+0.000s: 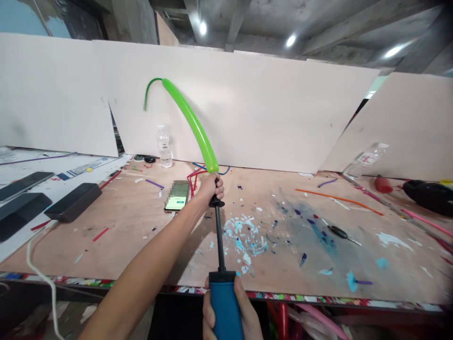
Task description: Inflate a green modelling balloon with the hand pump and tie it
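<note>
A long green balloon (193, 123) is partly inflated and arcs up to the left from the pump's nozzle end, its thin uninflated tip hanging down. My left hand (210, 189) is wrapped round the black top of the hand pump and the balloon's neck. The pump's black rod (220, 236) is extended between my hands. Around the blue pump body (225, 309), near the table's front edge, my right hand (247, 314) is closed. The balloon's mouth is hidden by my left fingers.
A phone (178, 195) lies left of the pump, near a clear bottle (164, 147). Black boxes (74, 202) sit at left. A screwdriver (339, 232), an orange uninflated balloon (336, 199) and paint flecks are at right. White panels (262, 108) stand behind the table.
</note>
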The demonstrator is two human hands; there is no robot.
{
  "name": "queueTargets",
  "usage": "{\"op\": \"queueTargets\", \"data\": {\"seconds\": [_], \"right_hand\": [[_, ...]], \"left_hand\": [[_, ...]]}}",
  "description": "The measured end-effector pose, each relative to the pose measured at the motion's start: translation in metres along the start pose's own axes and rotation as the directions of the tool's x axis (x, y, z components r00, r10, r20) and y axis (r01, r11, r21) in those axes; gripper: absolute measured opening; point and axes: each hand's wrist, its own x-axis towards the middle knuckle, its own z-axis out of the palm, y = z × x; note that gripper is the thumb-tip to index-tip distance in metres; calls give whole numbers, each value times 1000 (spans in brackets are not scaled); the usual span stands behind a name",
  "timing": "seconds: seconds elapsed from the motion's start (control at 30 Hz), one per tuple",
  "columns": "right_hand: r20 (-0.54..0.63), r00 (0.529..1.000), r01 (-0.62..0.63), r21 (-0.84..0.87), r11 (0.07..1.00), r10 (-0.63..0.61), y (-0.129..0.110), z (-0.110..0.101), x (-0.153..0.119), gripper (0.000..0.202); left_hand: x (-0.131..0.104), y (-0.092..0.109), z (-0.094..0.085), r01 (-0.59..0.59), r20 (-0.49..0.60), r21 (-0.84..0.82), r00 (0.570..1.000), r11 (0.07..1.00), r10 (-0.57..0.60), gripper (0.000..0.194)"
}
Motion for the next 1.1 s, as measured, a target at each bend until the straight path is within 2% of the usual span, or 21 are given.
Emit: {"op": "queueTargets", "data": {"seconds": [0.1, 0.23, 0.3, 0.37, 0.43, 0.5, 0.57, 0.67, 0.77, 0.83, 0.9, 0.93, 0.97, 1.0, 1.07, 1.1], "right_hand": [[15, 1000, -5, -39, 999, 5, -10, -6, 4, 60], [63, 998, 32, -74, 997, -28, -34, -9, 21, 57], [43, 998, 45, -128, 991, -40, -46, -7, 29, 57], [-3, 995, 93, -234, 968, -96, -55, -3, 35, 57], [-34, 966, 221, -395, 892, -255, -62, 3, 41, 56], [-10, 912, 333, -568, 753, -411, -71, 9, 48, 53], [49, 860, 389, -707, 591, -507, -81, 17, 55, 47], [92, 854, 358, -818, 450, -513, -95, 26, 61, 42], [105, 887, 297, -875, 382, -450, -107, 28, 63, 43], [172, 884, 321, -898, 299, -434, -123, 32, 65, 44], [252, 859, 394, -881, 261, -446, -148, 45, 69, 48], [271, 843, 436, -851, 294, -466, -164, 55, 71, 52], [297, 817, 490, -809, 324, -495, -180, 69, 73, 57], [334, 767, 560, -765, 318, -548, -197, 86, 74, 60], [462, 691, 651, -731, 203, -556, -227, 122, 76, 59], [519, 680, 663, -737, 130, -518, -238, 140, 77, 54]], "left_hand": [[-14, -11, 2, 5, 7, -18, 1000, 1000, -5, 16], [-38, -42, 4, 55, 12, -51, 998, 997, -54, 18], [-46, -52, 6, 73, 19, -57, 997, 996, -72, 21], [-50, -51, 12, 33, 63, -25, 997, 999, -32, 24], [-52, -40, 22, -61, 160, 62, 986, 996, 51, 26], [-51, -25, 32, -180, 266, 150, 955, 972, 135, 28], [-48, -10, 40, -302, 326, 203, 918, 931, 227, 30], [-43, 3, 41, -417, 339, 244, 883, 876, 325, 32], [-40, 6, 36, -432, 320, 251, 881, 866, 347, 30], [-42, 5, 35, -450, 320, 248, 874, 858, 366, 30], [-45, 4, 36, -483, 344, 270, 857, 833, 384, 34], [-47, 3, 38, -495, 366, 291, 848, 819, 383, 36], [-48, 2, 40, -504, 389, 312, 841, 805, 376, 39], [-50, 1, 43, -508, 411, 329, 836, 796, 364, 40], [-51, -2, 48, -502, 440, 347, 833, 792, 336, 40], [-52, -2, 51, -501, 449, 352, 831, 790, 327, 39]]}}
